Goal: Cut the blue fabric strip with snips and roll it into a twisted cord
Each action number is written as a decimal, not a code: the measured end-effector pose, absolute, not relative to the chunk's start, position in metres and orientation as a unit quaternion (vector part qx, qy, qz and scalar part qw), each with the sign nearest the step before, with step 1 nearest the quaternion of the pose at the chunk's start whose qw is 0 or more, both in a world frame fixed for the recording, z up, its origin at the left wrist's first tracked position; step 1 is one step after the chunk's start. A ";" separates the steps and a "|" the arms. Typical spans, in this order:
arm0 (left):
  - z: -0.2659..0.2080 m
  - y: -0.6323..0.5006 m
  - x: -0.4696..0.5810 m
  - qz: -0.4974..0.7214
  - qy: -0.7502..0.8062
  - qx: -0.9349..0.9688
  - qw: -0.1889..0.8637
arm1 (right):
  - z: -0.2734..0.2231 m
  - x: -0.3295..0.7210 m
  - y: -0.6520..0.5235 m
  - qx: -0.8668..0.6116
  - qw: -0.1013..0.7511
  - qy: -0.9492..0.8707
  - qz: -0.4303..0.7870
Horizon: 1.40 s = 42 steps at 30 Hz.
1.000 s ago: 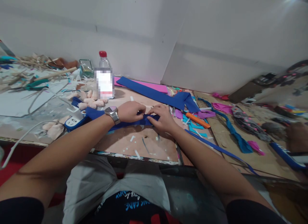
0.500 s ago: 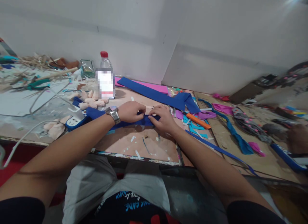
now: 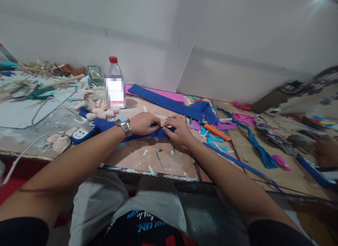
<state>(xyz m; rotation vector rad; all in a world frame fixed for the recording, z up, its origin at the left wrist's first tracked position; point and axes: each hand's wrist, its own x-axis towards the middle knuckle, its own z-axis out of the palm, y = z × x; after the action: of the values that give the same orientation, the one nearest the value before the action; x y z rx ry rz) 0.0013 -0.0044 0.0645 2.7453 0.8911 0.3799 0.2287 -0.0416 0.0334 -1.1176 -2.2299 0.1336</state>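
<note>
A strip of blue cloth lies across the middle of the table, and both hands pinch it. My left hand, with a metal watch on the wrist, grips the cloth with curled fingers. Close beside it, my right hand presses the cloth between thumb and fingers. The fold between the fingertips is partly hidden. Behind the hands lies a wider blue cloth band, over a pink strip. An orange-handled cutter rests to the right of my right hand.
A phone leans against a red-capped bottle. Pale stuffed pieces and a blue power strip are at the left, with green-handled pliers beyond. Another person's hand is at the far right.
My hands stay nearly in place, still pinching the blue cloth. The camera view shifts very slightly. The other person's hand at the far right moves a little.
</note>
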 end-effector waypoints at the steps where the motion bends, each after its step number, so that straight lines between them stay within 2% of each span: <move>1: 0.064 -0.005 0.002 0.131 0.303 0.937 0.115 | 0.034 0.229 -0.042 -0.424 0.315 -0.848 0.048; 11: 0.064 -0.003 0.000 0.152 0.330 0.928 0.083 | 0.033 0.229 -0.040 -0.436 0.301 -0.847 0.042; 17: 0.064 -0.004 0.001 0.159 0.311 0.930 0.118 | 0.032 0.228 -0.042 -0.428 0.311 -0.848 0.039; 42: 0.068 0.000 -0.004 0.140 0.332 0.922 0.140 | 0.035 0.233 -0.038 -0.448 0.313 -0.837 0.029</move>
<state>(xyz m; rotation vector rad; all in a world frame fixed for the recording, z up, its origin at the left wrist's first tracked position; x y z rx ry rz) -0.0039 0.0005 0.0684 2.6647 0.9583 0.4044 0.2326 -0.0384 0.0348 -1.1805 -2.2077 0.0752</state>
